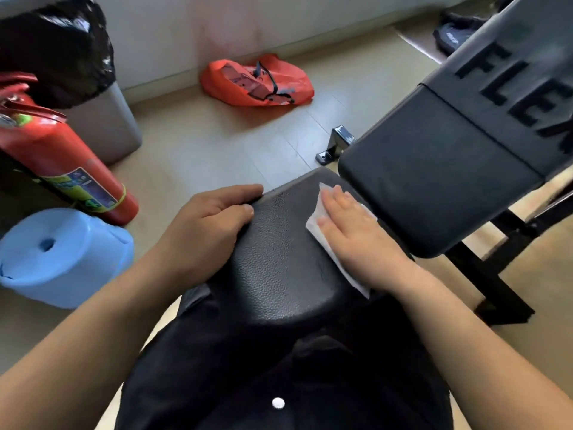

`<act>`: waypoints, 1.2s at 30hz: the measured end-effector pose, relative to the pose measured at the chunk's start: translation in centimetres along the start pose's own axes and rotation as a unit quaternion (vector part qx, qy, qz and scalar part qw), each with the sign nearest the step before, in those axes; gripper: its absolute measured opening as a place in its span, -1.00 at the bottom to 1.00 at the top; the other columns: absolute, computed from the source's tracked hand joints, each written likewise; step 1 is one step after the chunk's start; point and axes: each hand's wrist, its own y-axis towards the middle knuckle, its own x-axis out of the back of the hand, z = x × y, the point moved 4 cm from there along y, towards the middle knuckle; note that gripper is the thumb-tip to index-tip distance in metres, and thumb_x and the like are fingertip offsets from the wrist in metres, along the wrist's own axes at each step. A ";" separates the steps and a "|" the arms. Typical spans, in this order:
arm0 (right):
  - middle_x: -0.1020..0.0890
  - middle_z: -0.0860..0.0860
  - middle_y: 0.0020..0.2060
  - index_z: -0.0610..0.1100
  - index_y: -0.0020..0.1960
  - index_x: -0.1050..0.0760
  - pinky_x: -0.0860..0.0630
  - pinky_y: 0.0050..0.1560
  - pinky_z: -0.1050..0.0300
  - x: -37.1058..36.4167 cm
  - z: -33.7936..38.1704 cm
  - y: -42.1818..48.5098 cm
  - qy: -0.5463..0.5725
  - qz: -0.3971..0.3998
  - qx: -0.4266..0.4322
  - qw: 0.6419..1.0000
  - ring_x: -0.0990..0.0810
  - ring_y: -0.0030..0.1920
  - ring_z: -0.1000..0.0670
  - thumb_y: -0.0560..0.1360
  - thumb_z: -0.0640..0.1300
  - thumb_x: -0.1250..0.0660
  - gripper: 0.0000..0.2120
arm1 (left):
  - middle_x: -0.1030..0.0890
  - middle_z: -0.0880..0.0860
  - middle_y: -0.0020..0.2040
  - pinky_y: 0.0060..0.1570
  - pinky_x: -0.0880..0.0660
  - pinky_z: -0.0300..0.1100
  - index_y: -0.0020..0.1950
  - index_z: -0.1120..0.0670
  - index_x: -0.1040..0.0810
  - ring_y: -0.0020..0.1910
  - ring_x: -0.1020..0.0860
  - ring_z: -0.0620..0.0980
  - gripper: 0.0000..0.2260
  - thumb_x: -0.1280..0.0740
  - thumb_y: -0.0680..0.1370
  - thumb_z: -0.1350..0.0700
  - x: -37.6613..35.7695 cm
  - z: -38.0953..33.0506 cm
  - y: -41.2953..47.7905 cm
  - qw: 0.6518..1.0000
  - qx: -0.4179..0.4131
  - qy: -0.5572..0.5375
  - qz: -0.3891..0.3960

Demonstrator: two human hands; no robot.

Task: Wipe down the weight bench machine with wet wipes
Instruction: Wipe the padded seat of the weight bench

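the white wet wipe (313,221) lay flat on the right side of the black, textured bench seat (279,259), pinned under the right hand (356,240). that hand's fingers (336,201) were straight and close together, palm down on the wipe, so that only its left edge and a narrow strip beside the wrist showed from under them. the fingertips pointed toward the near end of the tilted backrest pad (434,181), which stood just beyond the seat and bore large block letters. on the seat's left edge the left hand (204,231) gripped the padding, fingers curled over the rim and thumb lying on top. on the floor (217,144) to the left were a red fire extinguisher (68,162) and an overturned blue tub (62,256), and an orange bag (257,80) lay by the far wall.
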 end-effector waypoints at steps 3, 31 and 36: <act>-0.09 -0.37 0.61 -0.28 0.63 -0.02 0.00 0.60 -0.32 0.2 1.1 2.6 0.056 -0.040 -0.016 0.998 -0.05 0.62 -0.39 0.66 -0.05 0.31 -0.40 | -0.63 -0.31 0.22 0.42 -0.35 -0.31 0.34 -0.03 -0.64 0.26 -0.52 -0.39 -0.51 -0.25 0.43 0.00 0.0 0.0 -0.1 1.000 -0.001 -0.002 -0.005; -0.24 -0.13 0.61 -0.22 0.61 -0.23 0.15 0.58 0.18 -0.1 7.1 4.2 -0.112 0.015 0.128 0.985 -0.07 0.64 -0.08 0.73 0.11 0.08 -0.42 | -0.49 -0.15 0.47 0.55 -0.22 -0.19 0.44 -0.06 -0.54 0.47 -0.36 -0.29 -0.56 -0.12 0.61 -0.10 2.3 1.5 0.3 0.993 -0.065 0.081 -0.047; 0.09 0.08 0.65 -0.06 0.68 0.01 0.28 0.58 0.27 -1.3 7.4 -3.4 -0.045 0.003 0.207 0.977 0.22 0.63 0.22 0.60 0.27 0.24 -0.27 | -0.56 -0.18 0.38 0.50 -0.28 -0.19 0.42 -0.04 -0.56 0.41 -0.43 -0.29 -0.55 -0.11 0.61 -0.11 2.3 1.6 0.4 0.993 -0.065 0.091 -0.026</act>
